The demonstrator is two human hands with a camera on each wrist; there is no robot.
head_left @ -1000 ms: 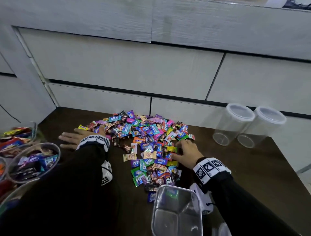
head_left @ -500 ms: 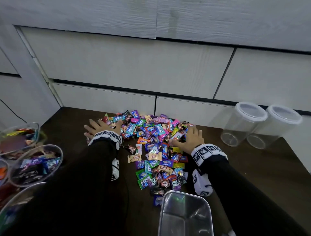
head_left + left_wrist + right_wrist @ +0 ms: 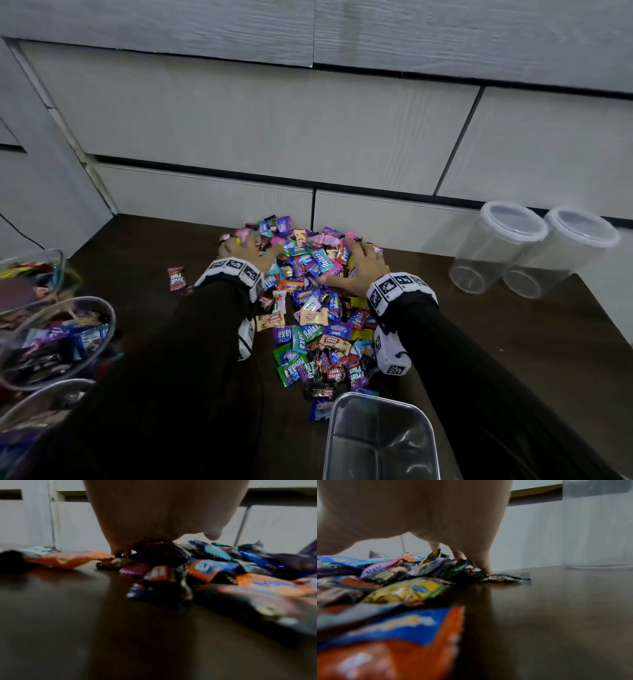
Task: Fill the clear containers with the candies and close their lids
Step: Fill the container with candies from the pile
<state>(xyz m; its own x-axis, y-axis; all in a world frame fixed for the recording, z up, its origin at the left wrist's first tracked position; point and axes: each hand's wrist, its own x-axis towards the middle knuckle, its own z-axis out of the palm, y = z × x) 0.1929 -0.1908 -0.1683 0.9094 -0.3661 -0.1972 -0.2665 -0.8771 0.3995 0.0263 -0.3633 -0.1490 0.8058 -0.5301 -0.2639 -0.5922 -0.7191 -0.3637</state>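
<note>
A heap of wrapped candies [image 3: 315, 318] lies on the dark table [image 3: 513, 359]. My left hand [image 3: 245, 251] rests on the heap's far left part, fingers bent down into the wrappers. My right hand [image 3: 361, 270] lies on the far right part, fingers spread and thumb pointing inward. In the left wrist view the palm [image 3: 154, 520] hangs over the candies [image 3: 205, 568]. In the right wrist view the fingertips [image 3: 485, 566] touch the table at the heap's [image 3: 406, 592] edge. An empty clear rectangular container [image 3: 376, 442] stands open near me. Neither hand lifts anything.
Two clear round containers [image 3: 496, 246] [image 3: 561, 253] with lids on stand at the back right by the wall. Clear containers holding candies [image 3: 51, 339] [image 3: 30, 274] crowd the left edge. One stray candy [image 3: 176, 279] lies left of the heap.
Both hands have moved forward and toward each other onto the far part of the heap. The left hand came off the bare table at the left.
</note>
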